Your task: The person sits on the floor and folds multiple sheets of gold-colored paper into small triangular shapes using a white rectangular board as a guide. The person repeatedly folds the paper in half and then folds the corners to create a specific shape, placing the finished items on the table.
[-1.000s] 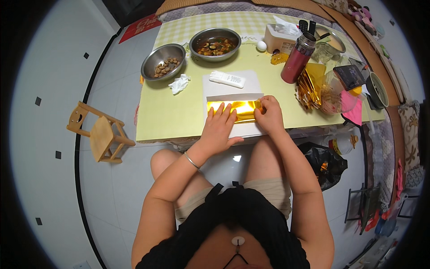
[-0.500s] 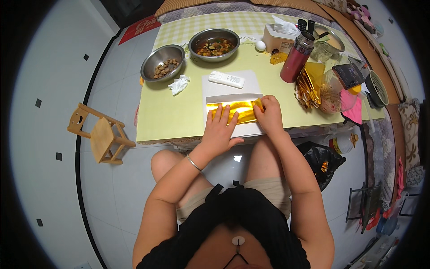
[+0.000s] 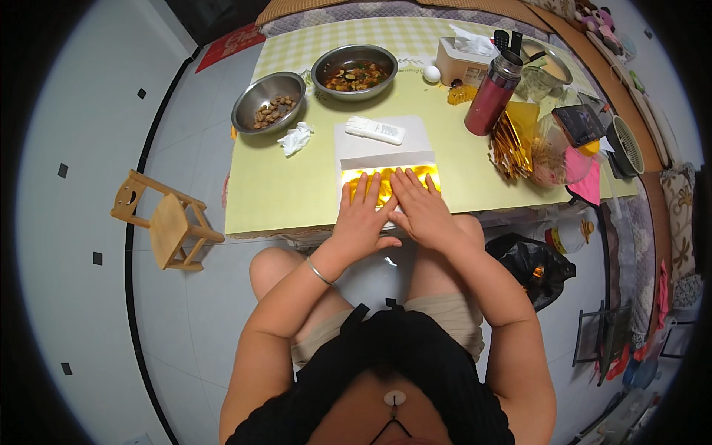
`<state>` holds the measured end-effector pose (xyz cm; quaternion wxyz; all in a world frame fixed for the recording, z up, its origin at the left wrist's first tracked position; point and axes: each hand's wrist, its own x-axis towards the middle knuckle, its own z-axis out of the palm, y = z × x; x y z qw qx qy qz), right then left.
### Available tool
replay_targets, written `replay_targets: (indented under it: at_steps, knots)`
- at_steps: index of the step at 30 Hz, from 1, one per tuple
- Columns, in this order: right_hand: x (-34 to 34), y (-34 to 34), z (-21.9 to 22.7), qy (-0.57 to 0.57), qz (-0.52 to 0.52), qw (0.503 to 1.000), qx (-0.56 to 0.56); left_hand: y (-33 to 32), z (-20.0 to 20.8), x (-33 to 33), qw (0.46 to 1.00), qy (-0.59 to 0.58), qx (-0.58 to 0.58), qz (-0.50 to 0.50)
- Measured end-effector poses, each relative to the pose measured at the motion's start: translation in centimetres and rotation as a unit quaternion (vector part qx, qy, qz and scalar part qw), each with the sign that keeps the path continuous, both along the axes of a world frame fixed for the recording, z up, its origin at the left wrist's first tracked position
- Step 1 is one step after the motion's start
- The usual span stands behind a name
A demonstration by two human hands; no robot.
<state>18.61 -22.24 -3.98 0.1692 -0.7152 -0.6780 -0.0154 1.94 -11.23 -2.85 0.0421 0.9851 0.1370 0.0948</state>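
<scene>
A shiny gold foil sheet lies on a white sheet at the table's near edge. My left hand is flat on the foil's left part, its fingers spread. Beside it, my right hand presses flat on the right part, its fingers stretched out. Neither holds anything, and between them they cover much of the foil. A strip of grey-white paper shows along the foil's far edge. Just beyond, a white flat tube or bottle rests on the white sheet.
Two steel bowls stand at the far left, one with nuts, one with food in dark liquid. A crumpled tissue lies near them. On the right are a red flask, a stack of gold foil and a tissue box.
My right hand has let go of the foil's right edge, moved left and flattened onto the foil beside my left hand. The left hand has barely moved.
</scene>
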Motion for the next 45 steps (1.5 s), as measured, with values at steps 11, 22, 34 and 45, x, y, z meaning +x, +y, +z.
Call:
replay_targets:
  at_steps: [11, 22, 34, 45]
  knots:
    - [4.1, -3.0, 0.8, -0.073, 0.018, 0.997, -0.015, 3.0, 1.3, -3.9, 0.997, 0.073, -0.001, 0.022]
    - [3.0, -1.1, 0.5, -0.177, 0.031, 0.982, 0.055, 3.1, 1.0, 2.4, 0.993, -0.096, 0.002, -0.071]
    - [7.4, 1.3, 1.1, 0.241, -0.108, 0.962, 0.069, 0.6, -0.9, 5.9, 0.930, -0.292, -0.162, 0.153]
    - [5.6, 2.4, 1.6, 0.186, -0.173, 0.966, 0.050, 0.9, -1.2, 6.8, 0.938, -0.270, -0.108, 0.190]
